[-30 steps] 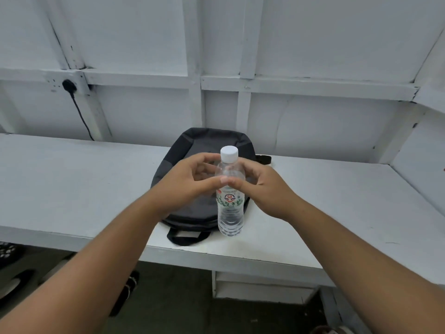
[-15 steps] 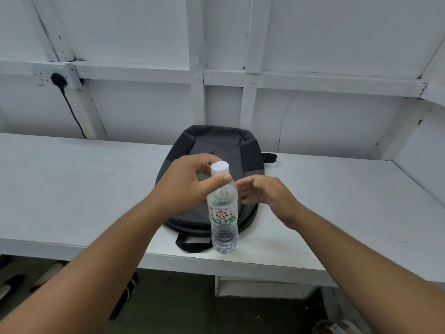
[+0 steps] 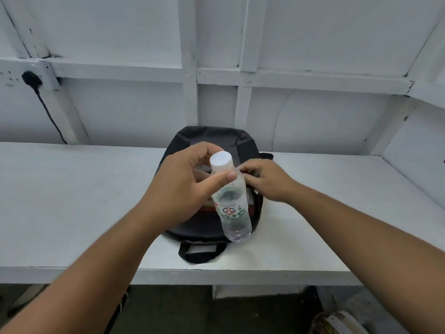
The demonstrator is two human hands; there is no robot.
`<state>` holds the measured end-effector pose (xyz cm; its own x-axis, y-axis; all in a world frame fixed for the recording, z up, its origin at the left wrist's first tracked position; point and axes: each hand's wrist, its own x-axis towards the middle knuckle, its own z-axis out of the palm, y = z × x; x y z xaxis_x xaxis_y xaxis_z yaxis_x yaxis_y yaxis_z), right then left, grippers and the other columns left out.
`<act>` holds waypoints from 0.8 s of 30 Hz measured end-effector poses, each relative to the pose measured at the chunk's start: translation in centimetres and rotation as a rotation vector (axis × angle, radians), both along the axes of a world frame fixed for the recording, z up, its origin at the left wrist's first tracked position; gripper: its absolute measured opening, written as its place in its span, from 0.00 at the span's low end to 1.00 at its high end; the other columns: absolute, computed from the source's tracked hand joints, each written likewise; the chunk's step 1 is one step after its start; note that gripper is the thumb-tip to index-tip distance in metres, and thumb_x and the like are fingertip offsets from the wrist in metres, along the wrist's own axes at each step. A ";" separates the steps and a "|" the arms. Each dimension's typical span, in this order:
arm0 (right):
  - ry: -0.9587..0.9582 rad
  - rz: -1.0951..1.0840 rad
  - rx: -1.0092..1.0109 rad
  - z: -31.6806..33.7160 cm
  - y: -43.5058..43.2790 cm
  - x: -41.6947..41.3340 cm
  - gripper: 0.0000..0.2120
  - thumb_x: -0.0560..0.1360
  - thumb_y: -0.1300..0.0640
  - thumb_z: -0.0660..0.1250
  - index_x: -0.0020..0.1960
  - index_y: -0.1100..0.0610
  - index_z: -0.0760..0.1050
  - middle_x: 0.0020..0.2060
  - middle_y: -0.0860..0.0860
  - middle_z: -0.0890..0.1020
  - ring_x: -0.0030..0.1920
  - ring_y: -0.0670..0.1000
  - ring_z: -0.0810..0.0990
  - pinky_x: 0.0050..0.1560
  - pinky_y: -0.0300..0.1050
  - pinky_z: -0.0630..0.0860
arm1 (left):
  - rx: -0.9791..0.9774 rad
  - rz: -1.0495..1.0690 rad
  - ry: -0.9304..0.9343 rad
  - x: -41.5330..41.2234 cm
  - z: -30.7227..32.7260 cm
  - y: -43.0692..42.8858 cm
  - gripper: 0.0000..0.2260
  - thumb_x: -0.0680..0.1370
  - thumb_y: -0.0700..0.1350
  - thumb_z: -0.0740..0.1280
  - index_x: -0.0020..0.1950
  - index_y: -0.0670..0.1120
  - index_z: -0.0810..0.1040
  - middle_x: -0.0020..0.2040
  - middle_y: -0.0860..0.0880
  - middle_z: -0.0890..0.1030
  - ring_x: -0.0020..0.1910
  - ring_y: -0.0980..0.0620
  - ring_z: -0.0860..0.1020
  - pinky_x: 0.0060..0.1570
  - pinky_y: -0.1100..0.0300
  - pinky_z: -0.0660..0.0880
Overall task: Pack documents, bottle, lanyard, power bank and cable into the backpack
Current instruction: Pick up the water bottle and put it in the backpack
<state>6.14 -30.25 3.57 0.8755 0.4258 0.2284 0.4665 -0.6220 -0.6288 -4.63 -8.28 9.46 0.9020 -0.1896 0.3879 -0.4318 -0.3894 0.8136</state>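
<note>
A clear plastic water bottle (image 3: 232, 203) with a white cap and a red and green label hangs tilted above the backpack. My left hand (image 3: 185, 186) grips its neck just under the cap. The dark grey backpack (image 3: 212, 138) lies flat on the white table (image 3: 72, 201), its carry handle toward me. My right hand (image 3: 267, 182) grips the right edge of the bag's opening and holds it apart. Something red shows inside the opening, mostly hidden by the bottle and my left hand.
A black plug (image 3: 31, 78) sits in a wall socket at the far left, and its cable (image 3: 51, 119) runs down to the table's back edge. White panelled walls close in the table at the back and right. Dark floor lies below the front edge.
My right hand let go of the bottle and moved to the backpack's opening. My left hand lifted the bottle off the table and tilted it over the bag.
</note>
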 end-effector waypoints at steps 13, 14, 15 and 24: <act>-0.017 -0.084 0.079 7.4 1.3 2.6 0.11 0.78 0.51 0.71 0.58 0.52 0.85 0.45 0.42 0.86 0.44 0.35 0.81 0.48 0.32 0.73 | 0.378 -0.038 -0.354 5.4 -15.5 -5.2 0.12 0.77 0.43 0.71 0.55 0.47 0.71 0.70 0.50 0.69 0.54 0.42 0.79 0.38 0.46 0.80; -0.021 -0.094 0.072 7.3 1.3 2.5 0.12 0.78 0.50 0.71 0.59 0.52 0.84 0.49 0.44 0.86 0.48 0.40 0.82 0.53 0.35 0.74 | 0.407 -0.030 -0.327 6.1 -16.2 -5.5 0.12 0.76 0.42 0.71 0.54 0.48 0.70 0.70 0.49 0.68 0.52 0.40 0.79 0.36 0.46 0.80; -0.023 -0.099 0.063 7.2 1.2 2.4 0.13 0.78 0.50 0.71 0.59 0.53 0.84 0.51 0.44 0.86 0.52 0.42 0.83 0.56 0.36 0.75 | 0.425 -0.017 -0.302 6.8 -16.6 -5.8 0.12 0.75 0.41 0.71 0.53 0.48 0.69 0.70 0.49 0.68 0.51 0.39 0.79 0.35 0.46 0.80; -0.015 -0.095 0.063 7.5 0.3 1.8 0.12 0.78 0.51 0.71 0.60 0.52 0.84 0.48 0.40 0.84 0.52 0.42 0.82 0.54 0.30 0.74 | 0.426 0.193 -0.043 12.3 -15.3 -9.2 0.24 0.77 0.48 0.72 0.72 0.51 0.71 0.70 0.50 0.77 0.65 0.46 0.75 0.58 0.47 0.76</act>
